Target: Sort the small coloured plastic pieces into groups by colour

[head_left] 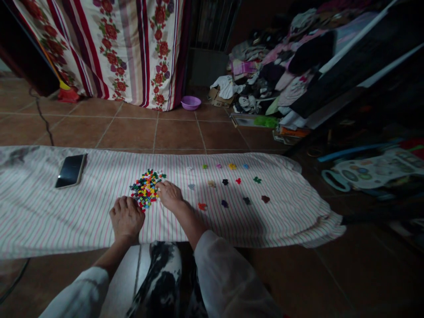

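Observation:
A heap of small multicoloured plastic pieces (145, 187) lies on the striped cloth, left of centre. My left hand (126, 217) rests palm down at the heap's near left edge, fingers loosely bent and slightly apart, with nothing visible in it. At the heap's right edge, the thumb and fingers of my right hand (169, 195) are drawn together; whatever is between the fingertips is hidden. To the right, little single-colour clusters sit in loose rows, among them a yellow cluster (232, 166), a red cluster (238, 181), an orange cluster (202, 206) and a brown cluster (265, 199).
A phone (70, 171) lies on the cloth (291, 212) at the left. Beyond it are a tiled floor, a floral curtain (112, 53) and a purple basin (191, 103). Piled clothes (265, 75) and a white plastic item (371, 170) with blue edging are at the right.

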The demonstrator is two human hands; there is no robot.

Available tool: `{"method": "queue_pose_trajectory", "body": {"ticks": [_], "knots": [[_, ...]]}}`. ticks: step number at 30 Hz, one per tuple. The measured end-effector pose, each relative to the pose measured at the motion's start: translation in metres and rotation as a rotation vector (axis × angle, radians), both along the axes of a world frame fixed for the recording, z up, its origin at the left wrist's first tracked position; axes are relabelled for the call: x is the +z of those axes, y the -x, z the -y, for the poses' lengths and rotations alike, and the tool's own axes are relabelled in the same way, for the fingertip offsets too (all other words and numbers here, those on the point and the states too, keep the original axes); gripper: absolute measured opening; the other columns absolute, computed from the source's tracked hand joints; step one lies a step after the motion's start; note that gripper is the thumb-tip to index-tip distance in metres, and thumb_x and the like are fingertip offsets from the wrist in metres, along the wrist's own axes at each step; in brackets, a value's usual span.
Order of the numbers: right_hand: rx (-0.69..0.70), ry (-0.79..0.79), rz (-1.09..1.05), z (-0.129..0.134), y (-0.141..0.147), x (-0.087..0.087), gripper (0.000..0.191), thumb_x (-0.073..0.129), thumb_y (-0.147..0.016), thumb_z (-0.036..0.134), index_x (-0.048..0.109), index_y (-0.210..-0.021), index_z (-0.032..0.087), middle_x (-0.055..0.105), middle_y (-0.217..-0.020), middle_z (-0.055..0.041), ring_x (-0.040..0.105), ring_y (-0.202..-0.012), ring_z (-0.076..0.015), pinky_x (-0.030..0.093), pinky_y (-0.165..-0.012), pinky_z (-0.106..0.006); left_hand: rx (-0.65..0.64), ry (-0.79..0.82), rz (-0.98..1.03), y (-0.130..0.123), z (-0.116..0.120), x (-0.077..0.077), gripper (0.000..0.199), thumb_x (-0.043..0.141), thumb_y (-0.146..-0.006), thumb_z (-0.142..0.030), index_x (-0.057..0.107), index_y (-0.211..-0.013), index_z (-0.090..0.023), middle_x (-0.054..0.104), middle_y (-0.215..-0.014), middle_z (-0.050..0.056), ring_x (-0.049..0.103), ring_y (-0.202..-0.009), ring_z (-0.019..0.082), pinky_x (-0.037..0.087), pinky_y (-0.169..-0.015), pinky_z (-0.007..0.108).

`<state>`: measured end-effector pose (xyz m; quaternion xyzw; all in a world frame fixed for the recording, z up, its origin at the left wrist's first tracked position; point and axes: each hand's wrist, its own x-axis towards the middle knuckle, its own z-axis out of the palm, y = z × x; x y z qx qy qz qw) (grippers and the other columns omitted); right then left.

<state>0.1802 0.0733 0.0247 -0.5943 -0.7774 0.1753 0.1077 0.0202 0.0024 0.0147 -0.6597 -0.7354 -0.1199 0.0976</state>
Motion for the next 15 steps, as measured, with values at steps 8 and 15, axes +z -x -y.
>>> {"method": "queue_pose_trajectory", "body": {"ticks": [8,15], "knots": [[-0.02,-0.028,-0.016,0.0013,-0.0002,0.0045,0.02,0.053,-0.092,0.032,0.062,-0.11,0.031,0.067,-0.106,-0.0001,0.062,-0.098,-0.0161,0.045,-0.08,-0.026,0.013,0.009,-0.009,-0.001,-0.0004,0.0008,0.026,0.038,-0.087,-0.028,0.053,-0.101,-0.013,0.055,-0.11,0.015,0.047,-0.108,0.028,0.034,-0.085,0.04],[-0.054,-0.089,-0.044,0.0052,0.0019,-0.0019,0.015,0.051,-0.094,0.036,0.064,-0.099,0.03,0.068,-0.101,0.0013,0.061,-0.094,-0.0137,0.043,-0.079,-0.023,-0.002,-0.003,-0.025,0.001,-0.0008,-0.0018,0.027,0.039,-0.086,-0.028,0.053,-0.103,-0.013,0.055,-0.11,0.015,0.046,-0.111,0.029,0.034,-0.086,0.041]]}}
